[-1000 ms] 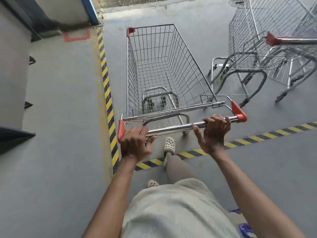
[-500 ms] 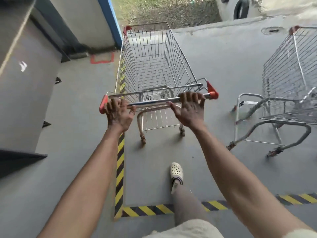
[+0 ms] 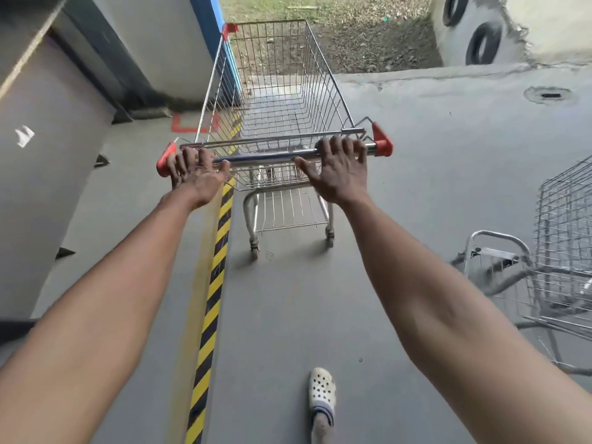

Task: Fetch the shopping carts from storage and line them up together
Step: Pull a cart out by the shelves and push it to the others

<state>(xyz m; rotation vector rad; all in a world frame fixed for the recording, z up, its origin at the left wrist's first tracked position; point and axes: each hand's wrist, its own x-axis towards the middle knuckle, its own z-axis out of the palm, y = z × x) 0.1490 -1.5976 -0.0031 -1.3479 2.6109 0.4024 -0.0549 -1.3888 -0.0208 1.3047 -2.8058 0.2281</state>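
Observation:
A silver wire shopping cart [image 3: 282,100] with red handle ends stands straight ahead of me on the grey concrete. Both my arms are stretched out to its handle bar [image 3: 266,157]. My left hand [image 3: 195,174] lies on the bar's left end beside the red cap. On the right part of the bar rests my right hand [image 3: 339,171], thumb spread out. The fingers of both hands reach fairly straight over the bar and press on it. A second wire cart [image 3: 560,251] stands at the right edge, only partly in view.
A yellow-and-black floor stripe [image 3: 217,283] runs forward along the cart's left side. A grey wall [image 3: 48,187] and a blue door frame [image 3: 208,33] close the left. Grass, two tyres [image 3: 483,43] and a drain cover [image 3: 549,95] lie ahead. My shoe [image 3: 322,392] is below.
The cart has rolled forward and away from me and my arms have stretched out. My fingers, curled round the bar a second ago, now lie straighter over it. The second cart has slid to the right edge.

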